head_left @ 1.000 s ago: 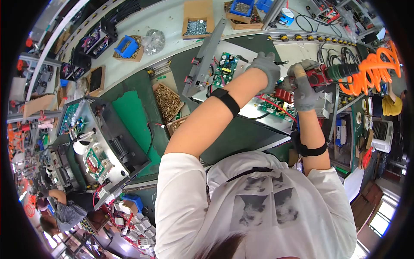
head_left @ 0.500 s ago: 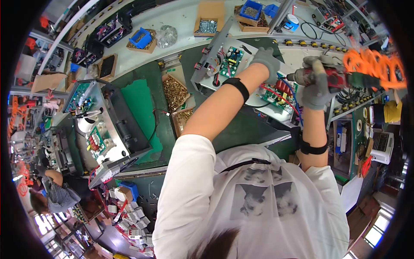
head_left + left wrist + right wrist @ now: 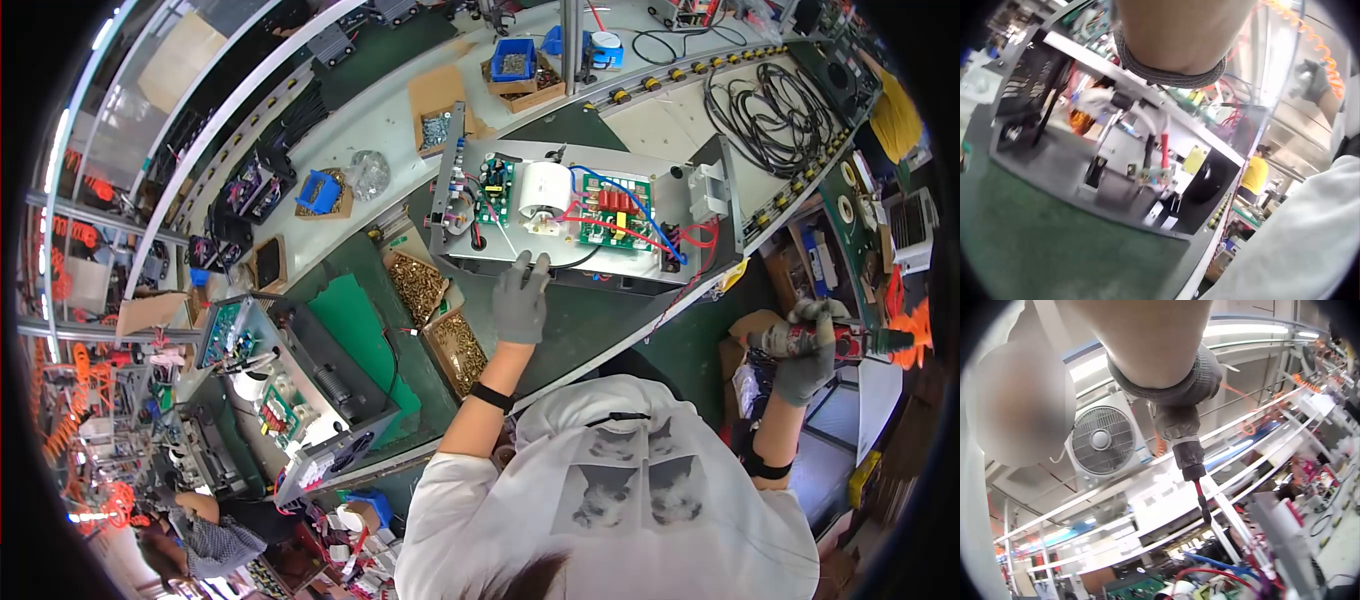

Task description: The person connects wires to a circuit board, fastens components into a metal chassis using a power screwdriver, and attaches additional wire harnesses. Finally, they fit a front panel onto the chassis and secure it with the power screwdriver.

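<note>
An open metal chassis lies on the green-topped bench, carrying a green circuit board with red parts, a smaller board and a white cylinder. My gloved left hand has its fingers stretched toward the near edge of the chassis, fingertips right at that edge. In the left wrist view, the open side of the chassis shows a copper coil and thick cables. Off to the right, away from the bench, my gloved right hand grips a red power screwdriver, whose long bit shows in the right wrist view.
An orange coiled hose runs from the screwdriver. Boxes of brass screws stand left of my left hand. A second open chassis sits further left. Black cables lie coiled behind on the right. Another person is at lower left.
My left hand has come back from over the circuit boards to the near edge of the chassis. My right hand has carried the screwdriver away from the chassis, down to the right.
</note>
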Demonstrator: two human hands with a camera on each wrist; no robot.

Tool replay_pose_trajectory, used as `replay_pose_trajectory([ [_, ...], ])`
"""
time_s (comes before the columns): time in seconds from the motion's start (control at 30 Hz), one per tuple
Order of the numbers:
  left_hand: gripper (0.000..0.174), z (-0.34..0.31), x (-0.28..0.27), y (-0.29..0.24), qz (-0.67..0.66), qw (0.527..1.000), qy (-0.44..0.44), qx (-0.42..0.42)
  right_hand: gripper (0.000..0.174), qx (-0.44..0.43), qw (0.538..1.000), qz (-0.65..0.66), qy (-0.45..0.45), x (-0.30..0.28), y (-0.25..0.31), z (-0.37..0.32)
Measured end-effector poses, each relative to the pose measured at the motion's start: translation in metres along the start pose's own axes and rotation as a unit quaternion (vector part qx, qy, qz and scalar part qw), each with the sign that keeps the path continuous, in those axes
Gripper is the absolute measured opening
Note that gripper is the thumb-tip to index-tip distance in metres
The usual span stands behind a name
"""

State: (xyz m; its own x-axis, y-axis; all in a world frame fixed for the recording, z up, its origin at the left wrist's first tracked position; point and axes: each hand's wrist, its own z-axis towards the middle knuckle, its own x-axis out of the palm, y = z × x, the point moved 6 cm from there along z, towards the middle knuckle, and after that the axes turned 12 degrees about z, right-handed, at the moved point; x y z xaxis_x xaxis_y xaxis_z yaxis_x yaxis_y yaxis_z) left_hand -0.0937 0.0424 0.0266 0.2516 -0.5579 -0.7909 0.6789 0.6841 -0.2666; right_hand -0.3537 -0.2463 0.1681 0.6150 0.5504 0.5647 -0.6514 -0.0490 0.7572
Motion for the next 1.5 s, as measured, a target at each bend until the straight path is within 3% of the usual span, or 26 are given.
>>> replay_pose_trajectory([
  [0.1,0.039,0.015,0.016,0.012,0.007,0.999,-0.017,0.04,0.024,0.027,0.997,-0.039,-0.055,-0.019,-0.002,-0.013],
  [0.17,0.035,0.022,0.029,0.021,0.107,0.994,0.009,0.001,0.028,0.047,0.994,-0.068,-0.074,-0.032,-0.003,-0.018],
  [0.23,0.029,0.027,0.037,0.045,-0.031,0.987,-0.041,-0.15,0.029,0.063,0.98,-0.135,-0.135,-0.031,-0.003,-0.015],
  [0.27,0.026,0.034,0.032,0.041,-0.057,0.979,-0.017,-0.195,0.027,0.063,0.96,-0.2,-0.186,-0.036,-0.003,-0.012],
  [0.3,0.023,0.039,0.026,0.038,-0.081,0.967,0.009,-0.241,0.024,0.145,0.95,-0.196,-0.193,-0.052,-0.012,-0.009],
  [0.37,0.026,0.032,0.032,0.039,-0.05,0.979,0.005,-0.2,0.025,0.148,0.945,-0.195,-0.219,-0.112,-0.047,0.0],
  [0.4,0.028,0.028,0.02,0.022,-0.036,0.973,0.012,-0.227,0.026,0.164,0.932,-0.224,-0.232,-0.142,-0.067,0.004],
  [0.43,0.03,0.023,0.006,0.009,-0.02,0.966,0.015,-0.257,0.031,0.169,0.94,-0.212,-0.206,-0.168,-0.082,0.005],
  [0.47,0.033,0.009,0.003,0.006,-0.023,0.968,0.005,-0.251,0.038,0.239,0.927,-0.182,-0.223,-0.18,-0.094,0.006],
  [0.5,0.035,-0.007,0.0,0.005,-0.023,0.969,-0.005,-0.247,0.045,0.253,0.911,-0.226,-0.235,-0.205,-0.11,0.005],
  [0.53,0.035,-0.018,-0.004,0.0,-0.02,0.969,-0.005,-0.247,0.046,0.277,0.909,-0.216,-0.225,-0.223,-0.124,0.006],
  [0.6,0.039,-0.053,-0.005,-0.002,-0.039,0.933,0.058,-0.352,0.047,0.313,0.903,-0.205,-0.21,-0.261,-0.155,0.004],
  [0.77,0.041,-0.124,0.023,-0.001,-0.114,0.869,0.13,-0.463,0.041,0.313,0.903,-0.251,-0.156,-0.319,-0.231,0.0],
  [0.9,0.04,-0.115,0.033,-0.033,-0.195,0.847,0.193,-0.455,0.041,0.4,0.877,-0.227,-0.136,-0.313,-0.251,-0.007],
  [1.03,0.038,-0.107,0.067,-0.064,-0.22,0.808,0.328,-0.438,0.045,0.375,0.876,-0.287,-0.094,-0.337,-0.28,-0.023],
  [1.1,0.046,-0.087,0.083,-0.101,-0.231,0.797,0.425,-0.361,0.045,0.322,0.891,-0.298,-0.115,-0.347,-0.288,-0.025],
  [1.17,0.049,-0.075,0.106,-0.14,-0.302,0.793,0.427,-0.314,0.047,0.321,0.885,-0.318,-0.113,-0.339,-0.28,-0.024],
  [1.23,0.044,-0.072,0.137,-0.163,-0.208,0.852,0.462,-0.135,0.047,0.369,0.869,-0.306,-0.12,-0.309,-0.255,-0.016],
  [1.27,0.044,-0.062,0.14,-0.172,-0.207,0.852,0.46,-0.139,0.047,0.347,0.874,-0.326,-0.102,-0.303,-0.249,-0.016],
  [1.33,0.039,-0.055,0.142,-0.197,-0.22,0.786,0.56,-0.143,0.048,0.347,0.874,-0.323,-0.107,-0.319,-0.259,-0.022],
  [1.37,0.039,-0.061,0.146,-0.194,-0.223,0.782,0.564,-0.147,0.049,0.346,0.875,-0.32,-0.113,-0.333,-0.262,-0.026],
  [1.43,0.034,-0.07,0.144,-0.191,-0.364,0.706,0.586,-0.16,0.05,0.337,0.879,-0.325,-0.091,-0.338,-0.261,-0.025],
  [1.5,0.033,-0.057,0.102,-0.175,-0.24,0.719,0.643,-0.107,0.05,0.326,0.885,-0.326,-0.07,-0.337,-0.262,-0.02],
])
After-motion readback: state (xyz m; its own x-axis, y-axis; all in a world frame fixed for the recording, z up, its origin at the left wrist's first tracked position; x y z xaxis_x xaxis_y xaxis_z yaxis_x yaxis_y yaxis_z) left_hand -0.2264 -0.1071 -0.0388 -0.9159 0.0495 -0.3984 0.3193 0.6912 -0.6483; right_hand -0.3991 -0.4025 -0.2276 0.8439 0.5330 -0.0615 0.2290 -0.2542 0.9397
